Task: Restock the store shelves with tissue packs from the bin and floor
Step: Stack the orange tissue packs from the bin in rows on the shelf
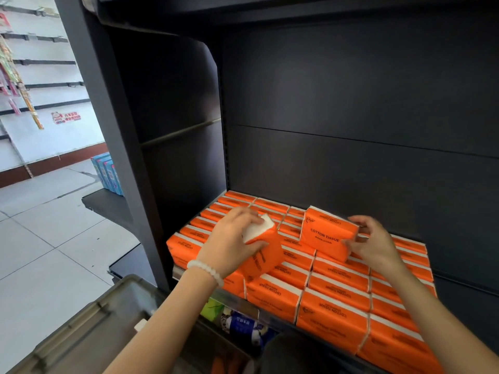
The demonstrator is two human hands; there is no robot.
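Observation:
A dark shelf carries a full layer of orange tissue packs laid flat in rows. My left hand grips one orange pack by its white end, tilted above the front left rows. My right hand holds a second orange pack marked COTTON TISSUE by its right end, standing on its edge on top of the layer near the middle. A grey bin sits at the lower left under my left forearm.
The shelf's dark back panel rises behind the packs with open space above them. Blue packs stand on a low shelf to the left. A green and a blue package lie on the shelf below. Tiled floor spreads to the left.

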